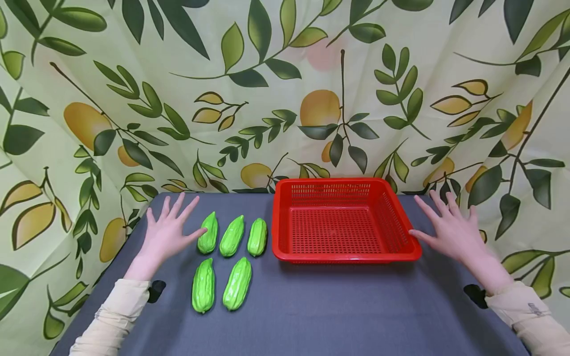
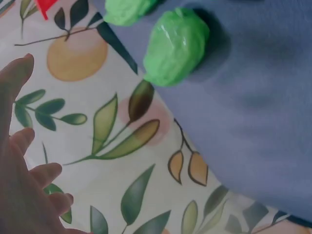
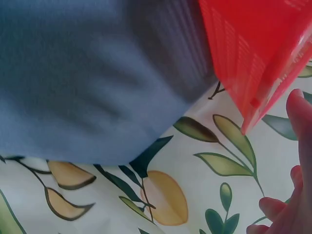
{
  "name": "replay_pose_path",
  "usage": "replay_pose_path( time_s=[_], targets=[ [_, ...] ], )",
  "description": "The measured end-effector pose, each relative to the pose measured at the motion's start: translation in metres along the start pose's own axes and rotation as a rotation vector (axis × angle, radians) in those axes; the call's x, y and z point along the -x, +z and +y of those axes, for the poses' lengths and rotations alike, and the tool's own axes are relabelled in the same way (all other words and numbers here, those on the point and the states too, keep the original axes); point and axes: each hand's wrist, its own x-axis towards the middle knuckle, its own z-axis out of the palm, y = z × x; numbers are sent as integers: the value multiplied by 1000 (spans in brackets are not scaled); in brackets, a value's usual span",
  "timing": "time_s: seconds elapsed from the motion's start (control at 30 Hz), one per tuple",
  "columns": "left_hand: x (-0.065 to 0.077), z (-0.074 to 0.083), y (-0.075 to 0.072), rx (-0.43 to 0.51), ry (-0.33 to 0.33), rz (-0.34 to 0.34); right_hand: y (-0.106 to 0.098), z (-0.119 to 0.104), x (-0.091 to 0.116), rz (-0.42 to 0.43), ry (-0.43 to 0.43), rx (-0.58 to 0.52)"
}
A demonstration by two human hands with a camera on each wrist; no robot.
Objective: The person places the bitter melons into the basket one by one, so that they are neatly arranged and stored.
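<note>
In the basket (image 1: 347, 257), mesh (image 1: 334, 230) is exposed; left of it, ridged green gourds (image 1: 237, 284) are laid. Left hand (image 1: 168, 232), right hand (image 1: 455, 230): splayed.

Head view faces forward-down — closer wrist views share the table (image 1: 338, 309).

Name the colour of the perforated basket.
The basket is bright red, clearest in the head view.

Free room in front of red basket (image 1: 347, 257), green gourds (image 1: 237, 284) as left-hand obstacles.
</note>
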Motion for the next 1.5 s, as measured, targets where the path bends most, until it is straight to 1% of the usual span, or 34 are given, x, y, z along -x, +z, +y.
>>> replay_pose_path(
  time_s=[0.27,0.37,0.5,0.67,0.77,0.93,1.13,1.27,1.37,1.5],
  targets=[
    [15,13,0,77,3,15,6,-6,13,7,20,-77],
    [21,17,1,122,-3,22,9,-9,17,-14,39,-116],
    [27,21,3,172,-14,30,11,-12,21,-51,60,-136],
    [34,22,5,211,-23,36,15,-14,25,-74,73,-154],
    [38,23,5,229,-31,33,18,-15,29,-85,79,-184],
    [43,24,6,258,-60,23,23,-18,34,-91,85,-236],
    [53,26,7,374,-128,17,27,-20,39,-139,118,-319],
    [60,26,7,432,-156,33,28,-20,44,-186,140,-381],
    [64,26,7,452,-171,45,30,-20,48,-219,155,-445],
    [71,28,10,479,-182,57,36,-22,53,-237,165,-520]
  ],
)
